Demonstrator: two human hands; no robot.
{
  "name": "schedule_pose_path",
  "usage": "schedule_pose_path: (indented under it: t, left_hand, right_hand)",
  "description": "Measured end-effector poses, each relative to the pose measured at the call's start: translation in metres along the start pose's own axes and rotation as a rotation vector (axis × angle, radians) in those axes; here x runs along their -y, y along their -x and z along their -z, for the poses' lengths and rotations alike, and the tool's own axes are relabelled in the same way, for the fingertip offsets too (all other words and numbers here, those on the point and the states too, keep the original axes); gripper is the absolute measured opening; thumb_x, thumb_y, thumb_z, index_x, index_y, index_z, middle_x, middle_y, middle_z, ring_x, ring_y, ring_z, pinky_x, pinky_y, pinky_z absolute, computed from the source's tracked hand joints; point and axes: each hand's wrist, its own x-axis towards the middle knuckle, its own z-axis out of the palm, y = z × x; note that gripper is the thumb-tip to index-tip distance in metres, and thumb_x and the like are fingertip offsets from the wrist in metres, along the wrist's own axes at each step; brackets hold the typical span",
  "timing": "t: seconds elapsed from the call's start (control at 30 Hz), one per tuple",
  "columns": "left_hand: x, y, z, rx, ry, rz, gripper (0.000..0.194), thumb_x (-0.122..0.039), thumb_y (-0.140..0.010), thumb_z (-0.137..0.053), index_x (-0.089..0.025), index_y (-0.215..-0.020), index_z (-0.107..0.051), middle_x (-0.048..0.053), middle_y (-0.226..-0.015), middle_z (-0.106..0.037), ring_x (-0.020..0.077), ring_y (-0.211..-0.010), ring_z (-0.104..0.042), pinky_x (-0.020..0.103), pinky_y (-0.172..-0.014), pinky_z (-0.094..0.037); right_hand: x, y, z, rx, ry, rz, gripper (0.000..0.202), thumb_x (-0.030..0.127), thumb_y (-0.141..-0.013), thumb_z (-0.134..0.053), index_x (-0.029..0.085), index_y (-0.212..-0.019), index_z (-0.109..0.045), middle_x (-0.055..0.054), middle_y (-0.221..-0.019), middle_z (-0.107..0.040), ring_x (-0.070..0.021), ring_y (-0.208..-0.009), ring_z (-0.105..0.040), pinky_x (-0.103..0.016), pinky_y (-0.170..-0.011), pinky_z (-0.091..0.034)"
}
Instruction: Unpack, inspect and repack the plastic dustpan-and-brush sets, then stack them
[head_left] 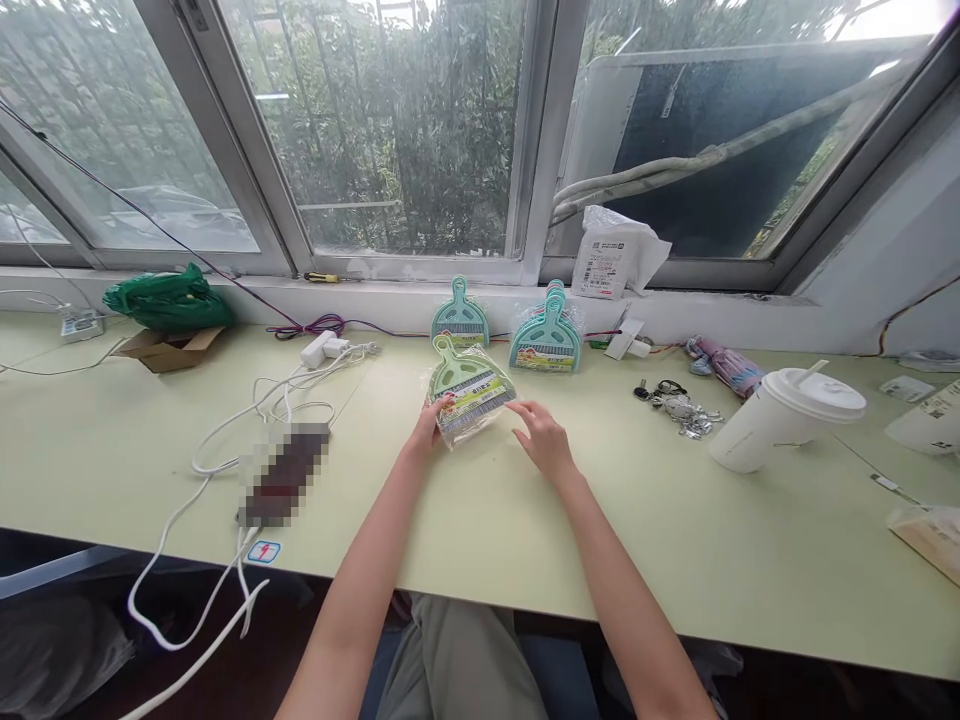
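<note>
A light-green mini dustpan and brush set (469, 385) in a clear plastic wrapper is tilted above the table in front of me. My left hand (429, 425) grips its lower left corner, thumb on top. At the lower right corner, the fingers of my right hand (546, 437) reach the wrapper's edge, with the index finger extended and the others loosely curled. Behind it, a teal wrapped dustpan set (460, 318) leans upright near the window ledge. To its right stands a stack of similar teal sets (547, 335).
On the right are keys (682, 408), a folded umbrella (726, 368) and a lidded white cup (780, 420). To the left lie white cables (217, 468), a blurred dark device (289, 475), a cardboard box (171, 345) and a green bag (169, 298). A white package (604, 262) rests on the sill.
</note>
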Motion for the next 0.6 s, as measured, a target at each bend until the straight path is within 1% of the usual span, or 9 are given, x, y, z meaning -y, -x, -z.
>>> schedule_pose_path:
  t: [0.07, 0.1, 0.17, 0.2, 0.27, 0.37, 0.43, 0.53, 0.6]
  left_hand:
    - [0.001, 0.002, -0.001, 0.038, -0.003, 0.041, 0.048, -0.034, -0.069, -0.071, -0.018, -0.111, -0.055, 0.009, -0.102, -0.068, 0.0239, -0.092, -0.066, 0.041, -0.085, -0.053]
    - [0.002, 0.004, -0.002, 0.057, -0.009, 0.061, 0.047, -0.035, -0.069, -0.071, -0.018, -0.111, -0.056, 0.009, -0.101, -0.069, 0.0248, -0.093, -0.066, 0.041, -0.086, -0.052]
    - [0.004, 0.005, -0.004, 0.082, -0.024, 0.095, 0.047, -0.036, -0.069, -0.071, -0.017, -0.109, -0.057, 0.01, -0.1, -0.069, 0.0267, -0.095, -0.065, 0.042, -0.089, -0.051]
    - [0.005, 0.006, -0.005, 0.09, -0.032, 0.11, 0.048, -0.036, -0.068, -0.072, -0.017, -0.109, -0.057, 0.01, -0.1, -0.069, 0.0277, -0.096, -0.065, 0.043, -0.089, -0.051]
    - [0.006, 0.005, -0.003, 0.103, -0.05, 0.143, 0.05, -0.035, -0.067, -0.073, -0.017, -0.11, -0.056, 0.011, -0.1, -0.069, 0.0292, -0.098, -0.065, 0.044, -0.09, -0.05]
    - [0.006, 0.001, 0.002, 0.093, -0.097, 0.176, 0.052, -0.032, -0.065, -0.075, -0.018, -0.111, -0.056, 0.01, -0.101, -0.069, 0.03, -0.097, -0.065, 0.046, -0.09, -0.049]
    - [0.006, -0.001, 0.005, 0.109, -0.13, 0.176, 0.052, -0.031, -0.065, -0.075, -0.019, -0.111, -0.055, 0.01, -0.103, -0.069, 0.0293, -0.095, -0.066, 0.045, -0.09, -0.05]
    - [0.009, -0.002, 0.006, 0.201, -0.155, 0.179, 0.054, -0.031, -0.066, -0.075, -0.02, -0.114, -0.054, 0.011, -0.107, -0.067, 0.0274, -0.093, -0.066, 0.044, -0.089, -0.05]
    - [0.011, -0.001, 0.006, 0.262, -0.158, 0.185, 0.056, -0.032, -0.067, -0.075, -0.02, -0.117, -0.053, 0.011, -0.108, -0.067, 0.0265, -0.093, -0.066, 0.043, -0.09, -0.05]
  right_hand:
    - [0.0, -0.001, 0.0, -0.072, 0.225, 0.137, 0.06, 0.006, -0.076, -0.062, 0.034, -0.128, -0.053, -0.005, -0.137, -0.05, -0.0248, -0.13, -0.042, -0.047, -0.107, -0.035]
    - [-0.001, -0.002, -0.001, -0.076, 0.271, 0.18, 0.06, 0.004, -0.077, -0.06, 0.034, -0.129, -0.052, -0.004, -0.141, -0.046, -0.024, -0.135, -0.035, -0.048, -0.111, -0.029]
    - [-0.005, -0.004, -0.003, -0.072, 0.243, 0.209, 0.049, 0.005, -0.082, -0.055, 0.033, -0.121, -0.059, -0.001, -0.136, -0.052, -0.0211, -0.134, -0.038, -0.048, -0.113, -0.023]
    - [-0.008, -0.005, -0.004, -0.073, 0.185, 0.193, 0.041, 0.008, -0.084, -0.054, 0.034, -0.115, -0.063, 0.001, -0.13, -0.058, -0.0198, -0.13, -0.043, -0.046, -0.113, -0.025]
    - [-0.014, -0.004, -0.006, -0.082, 0.029, 0.118, 0.027, 0.015, -0.085, -0.057, 0.035, -0.099, -0.07, 0.004, -0.114, -0.067, -0.0189, -0.119, -0.055, -0.043, -0.107, -0.034]
    - [-0.02, -0.001, -0.006, -0.095, -0.125, 0.0, 0.017, 0.022, -0.079, -0.065, 0.036, -0.088, -0.072, 0.006, -0.102, -0.071, -0.0195, -0.105, -0.063, -0.035, -0.093, -0.045]
    - [-0.022, 0.001, -0.006, -0.094, -0.066, -0.029, 0.015, 0.026, -0.081, -0.063, 0.035, -0.089, -0.072, 0.005, -0.097, -0.072, -0.0194, -0.095, -0.065, -0.031, -0.085, -0.046]
    - [-0.025, 0.003, -0.006, -0.077, 0.156, -0.007, 0.019, 0.031, -0.088, -0.053, 0.031, -0.09, -0.071, 0.0, -0.092, -0.072, -0.0189, -0.084, -0.064, -0.028, -0.077, -0.043]
    - [-0.025, 0.003, -0.007, -0.081, 0.266, 0.017, 0.023, 0.031, -0.091, -0.048, 0.028, -0.091, -0.07, -0.003, -0.092, -0.071, -0.0193, -0.083, -0.062, -0.028, -0.076, -0.042]
